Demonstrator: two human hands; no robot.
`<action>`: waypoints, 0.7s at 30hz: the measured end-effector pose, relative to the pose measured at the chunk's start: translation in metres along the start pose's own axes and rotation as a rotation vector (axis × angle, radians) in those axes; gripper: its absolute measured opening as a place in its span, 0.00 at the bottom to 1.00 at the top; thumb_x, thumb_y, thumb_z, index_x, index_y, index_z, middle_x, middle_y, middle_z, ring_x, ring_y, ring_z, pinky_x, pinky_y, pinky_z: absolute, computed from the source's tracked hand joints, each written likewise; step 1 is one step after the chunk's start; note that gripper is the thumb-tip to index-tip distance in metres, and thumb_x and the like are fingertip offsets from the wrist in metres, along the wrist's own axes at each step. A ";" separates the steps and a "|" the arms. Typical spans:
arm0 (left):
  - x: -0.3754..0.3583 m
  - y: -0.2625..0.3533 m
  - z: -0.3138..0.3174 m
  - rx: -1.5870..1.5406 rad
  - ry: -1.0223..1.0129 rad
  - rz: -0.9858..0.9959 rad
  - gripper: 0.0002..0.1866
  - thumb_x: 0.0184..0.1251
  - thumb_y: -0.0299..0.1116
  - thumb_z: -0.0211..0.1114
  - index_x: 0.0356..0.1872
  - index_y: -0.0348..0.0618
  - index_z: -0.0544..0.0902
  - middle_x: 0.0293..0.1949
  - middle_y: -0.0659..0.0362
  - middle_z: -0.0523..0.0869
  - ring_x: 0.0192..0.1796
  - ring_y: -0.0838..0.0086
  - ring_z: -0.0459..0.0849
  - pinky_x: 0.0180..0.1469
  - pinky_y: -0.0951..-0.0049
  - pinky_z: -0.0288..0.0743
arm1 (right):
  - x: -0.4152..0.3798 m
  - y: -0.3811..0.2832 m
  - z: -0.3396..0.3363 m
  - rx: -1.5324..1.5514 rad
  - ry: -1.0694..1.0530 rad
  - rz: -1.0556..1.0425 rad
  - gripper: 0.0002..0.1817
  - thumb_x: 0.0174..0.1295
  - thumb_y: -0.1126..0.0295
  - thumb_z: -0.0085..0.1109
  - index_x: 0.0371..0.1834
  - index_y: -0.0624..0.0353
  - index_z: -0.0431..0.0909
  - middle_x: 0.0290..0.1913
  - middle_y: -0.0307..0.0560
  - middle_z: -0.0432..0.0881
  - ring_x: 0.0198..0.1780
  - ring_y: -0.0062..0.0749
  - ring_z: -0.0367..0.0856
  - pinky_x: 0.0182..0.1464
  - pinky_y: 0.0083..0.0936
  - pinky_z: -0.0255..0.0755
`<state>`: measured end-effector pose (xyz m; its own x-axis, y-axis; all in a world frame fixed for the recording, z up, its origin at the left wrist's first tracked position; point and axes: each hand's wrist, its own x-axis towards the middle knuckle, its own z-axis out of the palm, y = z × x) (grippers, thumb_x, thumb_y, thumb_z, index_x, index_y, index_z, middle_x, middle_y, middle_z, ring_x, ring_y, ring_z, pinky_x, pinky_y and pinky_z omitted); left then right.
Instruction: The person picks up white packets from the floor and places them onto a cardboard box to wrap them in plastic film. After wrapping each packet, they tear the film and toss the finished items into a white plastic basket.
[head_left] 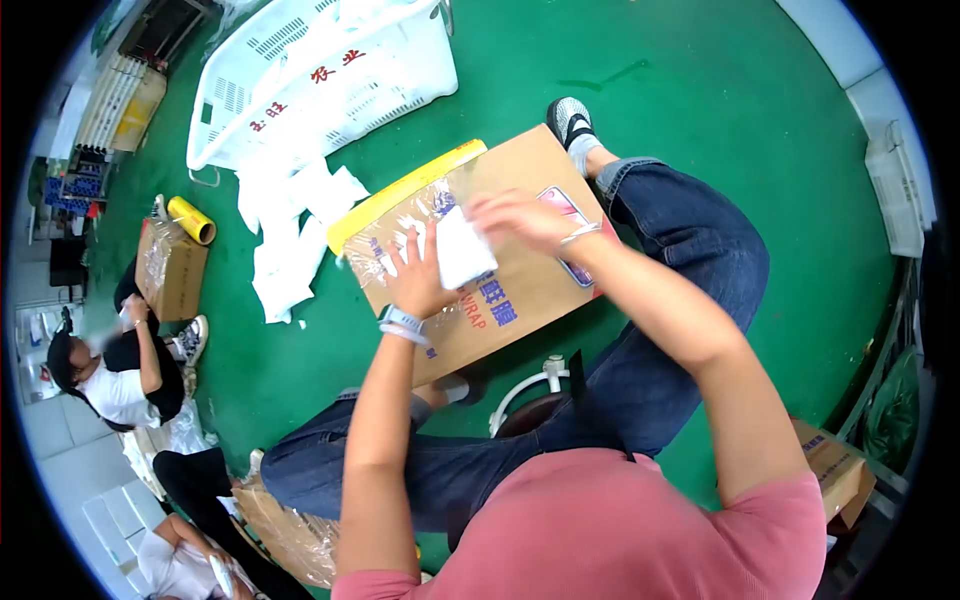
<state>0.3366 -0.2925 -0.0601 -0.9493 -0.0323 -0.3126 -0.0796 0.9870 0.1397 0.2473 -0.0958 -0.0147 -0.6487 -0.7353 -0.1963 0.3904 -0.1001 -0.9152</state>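
Observation:
A folded white bundle (466, 250) lies on the printed cardboard box (530, 300) in front of me, with clear film (375, 250) spread beside and partly beneath it. My left hand (418, 278) rests at the bundle's left side, fingers spread over the film. Slightly blurred, my right hand (522, 220) reaches across from the right, its fingers stretched out at the bundle's upper right edge. Along the box's far edge runs a yellow roll of cling film (405, 198). A phone with a pink screen (563, 204) sits under my right wrist, partly hidden.
A large white plastic basket (330, 100) holds white pieces, and more white pieces (290, 225) spill onto the green floor. At left, one person (125, 375) sits near another box (175, 270) bearing a yellow roll (192, 220). A second person (185, 560) is at lower left.

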 end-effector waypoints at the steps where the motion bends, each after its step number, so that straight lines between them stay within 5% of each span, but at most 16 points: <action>1: 0.002 -0.004 0.010 -0.018 0.033 0.055 0.53 0.30 0.45 0.76 0.66 0.59 0.57 0.67 0.49 0.53 0.67 0.37 0.47 0.59 0.33 0.53 | 0.017 0.013 0.021 -0.185 -0.149 -0.151 0.12 0.53 0.69 0.54 0.40 0.62 0.77 0.39 0.47 0.77 0.47 0.30 0.73 0.52 0.24 0.65; 3: 0.002 -0.023 0.023 -0.005 0.268 0.346 0.48 0.35 0.44 0.74 0.63 0.47 0.61 0.65 0.44 0.57 0.67 0.41 0.51 0.64 0.44 0.50 | 0.041 0.034 0.045 -0.798 -0.311 -0.256 0.21 0.51 0.60 0.58 0.48 0.56 0.74 0.55 0.52 0.69 0.54 0.37 0.69 0.56 0.29 0.61; 4: -0.007 -0.035 0.026 0.023 0.256 0.328 0.48 0.35 0.44 0.74 0.63 0.47 0.61 0.65 0.44 0.57 0.67 0.41 0.51 0.64 0.44 0.50 | 0.046 0.037 0.054 -0.988 -0.336 -0.229 0.27 0.50 0.55 0.60 0.53 0.54 0.72 0.61 0.54 0.64 0.57 0.41 0.67 0.60 0.31 0.59; 5: -0.020 -0.033 0.019 -0.116 0.353 0.266 0.47 0.36 0.43 0.74 0.62 0.43 0.61 0.64 0.42 0.58 0.66 0.43 0.53 0.65 0.47 0.50 | 0.048 0.048 0.051 -0.962 -0.349 -0.250 0.27 0.50 0.55 0.60 0.53 0.54 0.72 0.61 0.54 0.64 0.57 0.41 0.67 0.60 0.31 0.59; 7: -0.054 -0.026 0.009 -0.218 0.585 0.096 0.45 0.38 0.37 0.73 0.61 0.35 0.61 0.58 0.40 0.65 0.63 0.49 0.60 0.65 0.58 0.53 | 0.048 0.075 0.030 -1.453 -0.222 -0.705 0.44 0.40 0.45 0.66 0.63 0.46 0.62 0.65 0.57 0.57 0.63 0.50 0.60 0.65 0.38 0.52; 9: -0.090 -0.018 0.034 -0.206 0.773 -0.322 0.31 0.44 0.38 0.73 0.48 0.32 0.70 0.47 0.45 0.73 0.50 0.53 0.70 0.53 0.58 0.64 | 0.047 0.066 0.028 -1.495 -0.265 -0.627 0.49 0.36 0.43 0.68 0.66 0.42 0.58 0.66 0.58 0.56 0.64 0.52 0.57 0.66 0.40 0.48; 10: -0.097 -0.013 0.043 -0.389 0.700 -0.483 0.26 0.47 0.42 0.72 0.39 0.33 0.73 0.34 0.49 0.77 0.38 0.56 0.75 0.44 0.62 0.70 | 0.047 0.062 0.027 -1.560 -0.340 -0.528 0.54 0.33 0.41 0.69 0.68 0.38 0.53 0.67 0.58 0.54 0.66 0.55 0.53 0.68 0.42 0.45; 12: -0.094 -0.002 0.053 -0.556 0.487 -0.613 0.27 0.51 0.49 0.68 0.38 0.33 0.73 0.29 0.48 0.79 0.33 0.55 0.78 0.39 0.62 0.72 | 0.055 0.061 0.031 -1.607 -0.378 -0.480 0.53 0.32 0.44 0.71 0.67 0.34 0.54 0.67 0.57 0.56 0.66 0.51 0.55 0.68 0.40 0.45; 13: -0.086 -0.003 0.059 -0.290 0.483 -0.577 0.26 0.57 0.53 0.60 0.32 0.33 0.75 0.26 0.45 0.81 0.31 0.51 0.80 0.36 0.60 0.73 | 0.060 0.057 0.030 -1.599 -0.419 -0.401 0.53 0.32 0.44 0.71 0.67 0.32 0.54 0.66 0.57 0.57 0.66 0.51 0.55 0.67 0.40 0.46; 16: -0.068 -0.012 0.062 -0.206 0.283 -0.670 0.25 0.59 0.52 0.57 0.24 0.33 0.77 0.22 0.42 0.80 0.27 0.46 0.79 0.34 0.55 0.73 | 0.063 0.050 0.027 -1.590 -0.463 -0.352 0.53 0.32 0.49 0.72 0.67 0.31 0.54 0.64 0.61 0.59 0.64 0.54 0.57 0.66 0.40 0.49; 18: -0.073 -0.012 0.064 -0.166 0.457 -0.448 0.24 0.63 0.48 0.55 0.19 0.35 0.76 0.15 0.47 0.79 0.19 0.54 0.79 0.27 0.58 0.74 | 0.061 0.052 0.022 -1.570 -0.414 -0.340 0.52 0.32 0.48 0.71 0.67 0.31 0.55 0.63 0.62 0.59 0.64 0.54 0.57 0.65 0.40 0.50; 20: -0.096 -0.014 0.049 -0.901 -0.119 -0.588 0.20 0.66 0.44 0.54 0.22 0.36 0.78 0.20 0.52 0.81 0.22 0.68 0.81 0.24 0.68 0.75 | 0.051 0.051 0.015 -1.555 -0.395 -0.323 0.51 0.32 0.46 0.70 0.67 0.31 0.56 0.63 0.63 0.59 0.64 0.55 0.57 0.65 0.39 0.51; 21: -0.108 -0.016 0.044 -0.892 -0.119 -0.580 0.20 0.66 0.44 0.54 0.22 0.36 0.78 0.20 0.52 0.81 0.22 0.68 0.81 0.24 0.68 0.75 | 0.045 0.053 0.011 -1.553 -0.389 -0.356 0.51 0.33 0.45 0.70 0.66 0.32 0.57 0.62 0.64 0.60 0.63 0.55 0.59 0.64 0.40 0.52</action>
<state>0.4539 -0.2975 -0.0703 -0.6630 -0.3965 -0.6350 -0.7486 0.3526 0.5614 0.2465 -0.1415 -0.0679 -0.2696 -0.9623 -0.0354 -0.8811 0.2614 -0.3941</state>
